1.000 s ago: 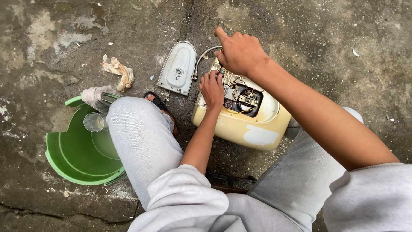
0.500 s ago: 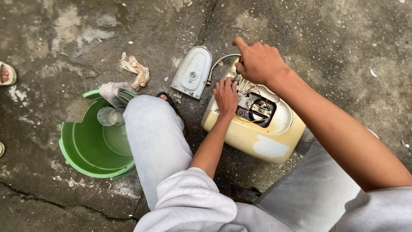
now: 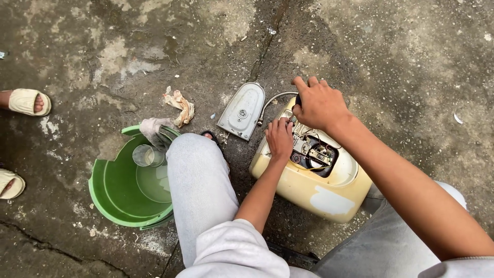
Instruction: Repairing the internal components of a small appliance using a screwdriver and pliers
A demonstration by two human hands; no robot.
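Note:
A cream-yellow water heater (image 3: 321, 198) lies on the concrete between my knees. Its front is open and shows wires and a round dark fitting (image 3: 315, 154). My left hand (image 3: 280, 139) rests on the heater's left edge, with its fingers curled down by the wiring. My right hand (image 3: 320, 103) is closed over a dark-handled tool (image 3: 297, 100) at the top of the opening. The removed grey cover (image 3: 242, 110) lies just left of the heater, and a flexible metal hose (image 3: 272, 100) curves beside it.
A green bucket (image 3: 110, 198) with a broken rim stands left of my knee. It holds a little water, a clear cup (image 3: 146, 154) and a cloth (image 3: 153, 126) on its rim. A crumpled rag (image 3: 180, 105) lies behind it. Another person's sandalled feet (image 3: 25, 102) are at the left edge.
The view has swung left, so everything appears further right, and the sandalled feet have come into sight. My right hand's raised finger has curled down over the tool. My left hand stays on the heater.

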